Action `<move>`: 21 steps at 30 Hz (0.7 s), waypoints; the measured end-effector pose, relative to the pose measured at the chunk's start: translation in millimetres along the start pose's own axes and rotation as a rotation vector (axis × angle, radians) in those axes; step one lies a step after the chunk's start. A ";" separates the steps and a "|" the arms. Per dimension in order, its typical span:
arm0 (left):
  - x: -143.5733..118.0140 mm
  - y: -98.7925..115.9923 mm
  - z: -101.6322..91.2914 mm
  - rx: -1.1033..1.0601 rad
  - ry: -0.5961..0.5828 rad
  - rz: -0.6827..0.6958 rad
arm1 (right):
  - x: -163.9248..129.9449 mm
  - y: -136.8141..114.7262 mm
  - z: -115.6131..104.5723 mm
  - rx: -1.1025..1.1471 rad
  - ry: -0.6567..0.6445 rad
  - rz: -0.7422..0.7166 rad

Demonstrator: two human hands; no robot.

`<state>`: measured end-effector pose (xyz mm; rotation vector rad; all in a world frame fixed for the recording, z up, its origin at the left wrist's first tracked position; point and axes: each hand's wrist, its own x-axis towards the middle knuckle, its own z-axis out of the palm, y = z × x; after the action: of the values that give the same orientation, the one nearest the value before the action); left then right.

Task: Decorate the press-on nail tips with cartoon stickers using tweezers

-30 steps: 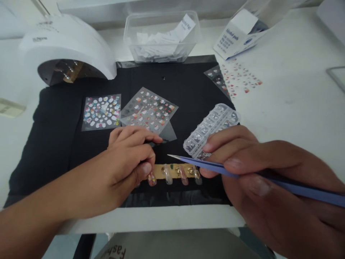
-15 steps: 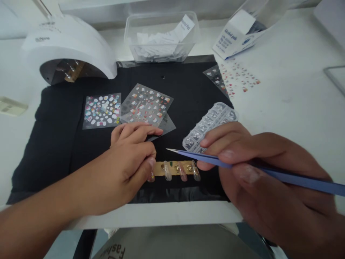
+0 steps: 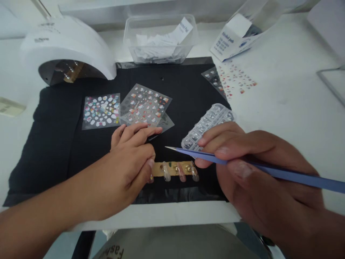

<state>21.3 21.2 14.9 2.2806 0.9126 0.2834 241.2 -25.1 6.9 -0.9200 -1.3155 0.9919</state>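
Observation:
My right hand (image 3: 253,162) is closed around a pair of purple tweezers (image 3: 210,157), held like a pen, their pale fine tip pointing left. Below that tip lies a tan strip-shaped nail tip stand (image 3: 159,169) with several false nails across it, among them a clear one (image 3: 166,171) and a pinkish one (image 3: 182,171). My left hand (image 3: 133,158) pinches the stand's left end between thumb and forefinger, hiding that end and most of one nail. Its other fingers reach toward overlapping sticker sheets (image 3: 147,104). Behind my right fingers sits a clear compartment box of rhinestones (image 3: 201,127).
A white nail lamp (image 3: 72,46) stands at the back left, with another nail stand inside. A clear tub (image 3: 161,50) of white packets and an alcohol pads box (image 3: 229,39) are at the back. More sticker sheets lie left (image 3: 101,111) and right (image 3: 237,79) on the black cloth (image 3: 59,133) and table.
The whole view has shifted slightly. Both hands keep their holds, and the tweezers' tip stays above the nail tip stand.

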 end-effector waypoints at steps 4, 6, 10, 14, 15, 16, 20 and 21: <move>1.7 -2.0 0.5 -0.009 -0.001 -0.015 | 1.5 1.1 -1.1 -0.024 0.016 -0.023; 2.4 -2.6 -0.3 -0.014 -0.008 -0.030 | 2.3 0.8 -1.8 -0.020 0.030 -0.022; 0.4 -3.5 -8.4 -0.069 0.030 -0.011 | 2.4 -2.1 -3.8 -0.032 0.080 -0.055; -5.3 -16.3 -25.4 -0.170 0.363 -0.024 | 1.2 -4.7 -7.5 -0.054 0.118 -0.079; -5.9 -23.1 -30.1 -0.213 0.505 -0.052 | 1.0 -4.6 -8.5 -0.051 0.121 -0.087; -6.0 -31.1 -34.7 -0.245 0.677 -0.069 | 1.0 -4.1 -9.5 -0.044 0.126 -0.105; -1.4 -67.5 -48.3 -0.124 0.956 -0.093 | 2.6 1.5 -12.6 0.000 0.119 -0.189; 0.3 -75.3 -49.9 -0.080 0.965 -0.109 | 3.5 3.2 -13.2 0.007 0.122 -0.205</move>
<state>-39.7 86.9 4.2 1.9594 1.4277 1.4110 254.1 -20.5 4.3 -0.8097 -1.2743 0.7693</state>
